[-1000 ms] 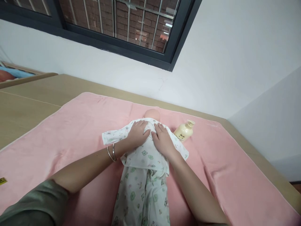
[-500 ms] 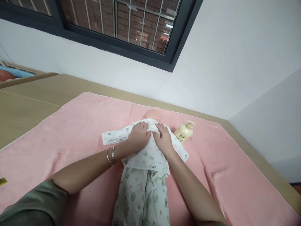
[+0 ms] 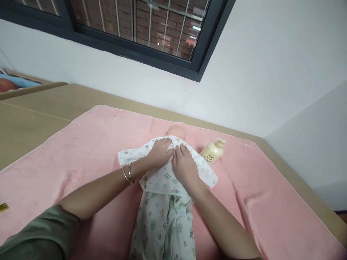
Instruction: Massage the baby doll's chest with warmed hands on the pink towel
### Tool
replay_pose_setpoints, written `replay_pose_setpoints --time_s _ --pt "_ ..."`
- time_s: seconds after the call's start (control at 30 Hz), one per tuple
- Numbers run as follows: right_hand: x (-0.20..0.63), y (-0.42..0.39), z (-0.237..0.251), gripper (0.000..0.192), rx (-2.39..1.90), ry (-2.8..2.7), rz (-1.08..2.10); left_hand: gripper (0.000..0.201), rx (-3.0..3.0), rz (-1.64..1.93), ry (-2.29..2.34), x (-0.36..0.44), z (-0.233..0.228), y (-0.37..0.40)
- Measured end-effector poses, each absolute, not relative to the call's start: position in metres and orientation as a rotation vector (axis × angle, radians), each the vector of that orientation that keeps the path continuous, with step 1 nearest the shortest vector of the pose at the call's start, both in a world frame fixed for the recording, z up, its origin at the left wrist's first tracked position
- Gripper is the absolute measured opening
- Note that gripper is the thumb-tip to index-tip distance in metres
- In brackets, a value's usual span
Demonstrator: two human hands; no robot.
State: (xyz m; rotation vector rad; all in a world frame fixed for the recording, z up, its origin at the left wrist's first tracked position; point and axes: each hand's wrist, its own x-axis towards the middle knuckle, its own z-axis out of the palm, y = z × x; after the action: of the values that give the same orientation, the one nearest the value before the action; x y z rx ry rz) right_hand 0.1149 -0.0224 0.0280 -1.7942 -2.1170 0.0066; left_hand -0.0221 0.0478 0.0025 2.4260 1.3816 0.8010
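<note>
A doll lies on its back on a pink blanket, the smooth top of its head (image 3: pixel 176 132) at the far end. It wears a white baby shirt (image 3: pixel 162 182) with small green and pink prints and matching pants (image 3: pixel 153 224). My left hand (image 3: pixel 160 152), a silver bangle pair on its wrist, has fingers curled on the shirt front below the collar, gathering the cloth. Beside it, my right hand (image 3: pixel 185 166) has fingers close together and thumb drawn in, at the same spot. The exact pinch points are hidden under the fingers.
A pale yellow pump bottle (image 3: pixel 213 151) lies tilted by the shirt's right sleeve. The pink blanket (image 3: pixel 89 151) covers a wooden surface (image 3: pixel 40 122) against a white wall. A dark-framed window (image 3: pixel 135 47) is above. A yellow label (image 3: pixel 4 207) shows at the left edge.
My hands have gone from lying flat and apart on the chest to meeting near the collar. The right hand moved left, its fingers drawing together; the left fingers curled into the cloth.
</note>
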Motion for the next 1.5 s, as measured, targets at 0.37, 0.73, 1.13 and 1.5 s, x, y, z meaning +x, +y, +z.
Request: replay_pose_setpoints --time_s 0.37,0.73,1.13,1.5 --pt "0.151 0.01 0.024 0.049 -1.696 -2.059 0.254 0.048 2.598 0.826 1.481 -0.006 -0.005 0.005" --pt "0.12 -0.025 0.037 0.055 -1.871 -2.14 0.201 0.042 2.43 0.812 1.352 -0.024 0.006 0.046" --pt "0.15 0.007 0.028 0.058 -1.866 -2.059 0.206 0.042 2.708 0.79 1.409 -0.009 0.008 0.002" --pt "0.11 -0.03 0.034 0.054 -1.941 -2.105 0.089 0.036 2.481 0.787 1.47 -0.022 0.003 0.044"
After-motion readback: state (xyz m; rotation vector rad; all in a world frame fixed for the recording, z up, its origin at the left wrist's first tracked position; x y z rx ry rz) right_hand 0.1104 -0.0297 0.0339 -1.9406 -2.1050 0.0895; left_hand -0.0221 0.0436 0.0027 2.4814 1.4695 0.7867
